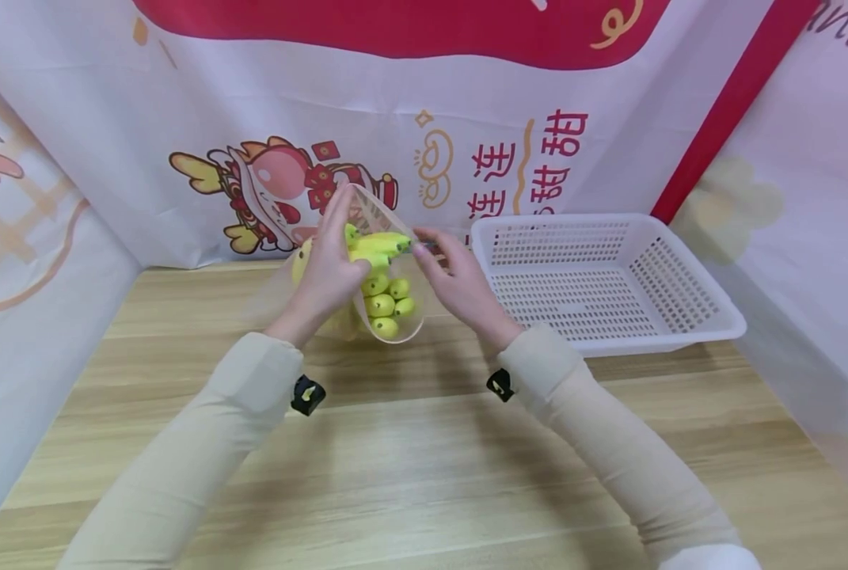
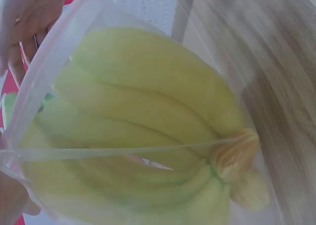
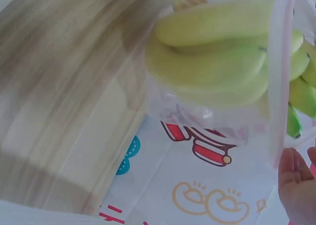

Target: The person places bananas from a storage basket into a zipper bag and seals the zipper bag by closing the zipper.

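Observation:
A translucent bag (image 2: pixel 89 15) with a pale rim stands on its side between both hands, its mouth toward me. Inside it is a bunch of yellow bananas (image 2: pixel 148 96); their tips, some greenish, show at the mouth in the head view. My left hand (image 1: pixel 331 261) holds the rim on the left, fingers pointing up and thumb toward the mouth. At the right of the mouth my right hand (image 1: pixel 459 277) pinches the rim near the green banana tips. In the right wrist view its fingertips (image 3: pixel 291 163) are right at the rim.
A white perforated plastic basket (image 1: pixel 666 344) sits on the wooden table (image 1: pixel 395 475) at the right. Behind the bag hangs a printed cloth (image 1: pixel 281 87) with red lettering and cartoon figures. More cloth borders the table at both sides.

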Tool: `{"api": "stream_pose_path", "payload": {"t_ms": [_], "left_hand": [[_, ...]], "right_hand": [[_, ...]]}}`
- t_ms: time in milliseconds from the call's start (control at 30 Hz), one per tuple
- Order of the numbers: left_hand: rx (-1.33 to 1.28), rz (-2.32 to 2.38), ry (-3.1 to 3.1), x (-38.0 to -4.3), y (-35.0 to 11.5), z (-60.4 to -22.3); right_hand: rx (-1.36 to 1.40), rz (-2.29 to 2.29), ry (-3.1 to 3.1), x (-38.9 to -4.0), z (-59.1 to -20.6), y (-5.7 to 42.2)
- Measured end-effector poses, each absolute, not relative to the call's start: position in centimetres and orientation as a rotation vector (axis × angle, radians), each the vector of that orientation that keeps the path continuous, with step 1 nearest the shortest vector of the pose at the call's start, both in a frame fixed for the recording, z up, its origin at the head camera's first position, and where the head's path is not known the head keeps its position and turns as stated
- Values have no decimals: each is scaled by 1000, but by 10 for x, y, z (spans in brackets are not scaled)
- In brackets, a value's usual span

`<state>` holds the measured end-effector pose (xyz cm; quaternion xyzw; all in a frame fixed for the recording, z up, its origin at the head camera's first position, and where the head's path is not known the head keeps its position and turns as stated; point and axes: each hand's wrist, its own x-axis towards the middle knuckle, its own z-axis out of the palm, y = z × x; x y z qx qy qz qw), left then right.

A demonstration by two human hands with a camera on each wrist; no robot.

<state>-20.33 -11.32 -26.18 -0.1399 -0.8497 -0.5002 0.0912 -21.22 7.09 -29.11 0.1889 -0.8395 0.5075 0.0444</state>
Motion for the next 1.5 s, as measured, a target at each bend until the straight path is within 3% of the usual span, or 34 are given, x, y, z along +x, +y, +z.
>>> {"api": "stream_pose_path", "payload": {"t_ms": [467, 1133, 1500], "left_hand": [[-402, -1525, -2519, -202, -117, -253], [-448, -1716, -2401, -199, -138, -247], [-466, -1712, -2445, -201, -160, -256]], "right_hand": [[446, 1322, -2720, -219, -279, 75], [454, 1503, -2554, -214, -251, 81], [300, 1558, -2525, -224, -246, 98]]}}
